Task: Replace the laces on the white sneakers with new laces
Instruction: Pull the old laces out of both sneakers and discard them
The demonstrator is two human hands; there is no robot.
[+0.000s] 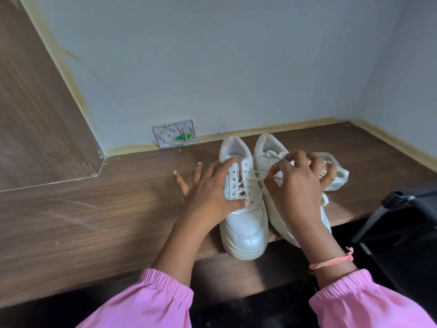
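white leather, two sneakers side by side on the wood-grain desk [94, 209], toes hanging over its near edge, heels toward the grey wall [212, 67]. landmark for all positions: the left sneaker [243, 223].

left sneaker: upright, partly laced, upper eyelets bare, white lace [254, 179] crossing loose over the tongue toward the right hand. right sneaker [272, 159]: just right of the left sneaker, touching it along the side, mostly covered by the right hand.

left hand [208, 190]: spread wide, fingers straight, palm on the left flank of the left sneaker, thumb pressing near the lower eyelets; gripping nothing.

right hand [298, 185]: over the right sneaker, fingers curled, thumb and forefinger pinching the lace. pink thread band [331, 261] at that wrist. pink sleeves [153, 301] on both arms.

clear plastic container [338, 174]: right of the right sneaker, partly behind the right hand; contents not legible.

white wall plate [173, 133]: behind and left of the left sneaker, at the wall base, green bit on it.

black chair part [402, 204]: far right of the left sneaker, off the desk.
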